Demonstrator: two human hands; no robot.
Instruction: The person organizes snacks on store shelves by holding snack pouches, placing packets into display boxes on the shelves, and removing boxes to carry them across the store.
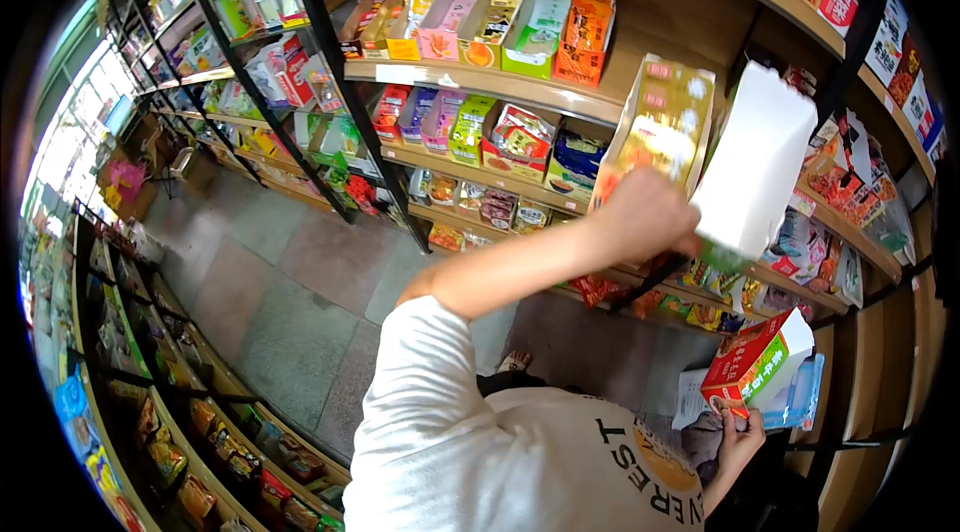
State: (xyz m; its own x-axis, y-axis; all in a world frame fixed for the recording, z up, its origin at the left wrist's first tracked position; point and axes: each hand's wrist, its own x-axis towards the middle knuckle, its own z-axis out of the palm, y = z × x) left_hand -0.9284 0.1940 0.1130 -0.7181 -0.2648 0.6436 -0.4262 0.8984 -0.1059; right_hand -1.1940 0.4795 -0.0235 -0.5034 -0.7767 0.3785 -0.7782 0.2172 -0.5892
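My left hand (648, 216) reaches across to the shelf, blurred by motion, with its fingers curled. It overlaps the lower edge of a gold box (668, 122) and is beside a white carton panel (755, 162); what its fingers hold is hidden. Lower right, my right hand (738, 444) pinches the bottom edge of a red and green carton (752, 367) with white inner flaps. The carton is tilted, and a light blue package (800, 400) lies behind it.
Shelves (480, 80) of boxed and bagged snacks stand ahead, with more snack shelves (860, 222) at the right. Another shelf row (130, 357) curves along the left. Black metal posts (345, 82) divide the shelves. The tiled floor (290, 332) runs between them.
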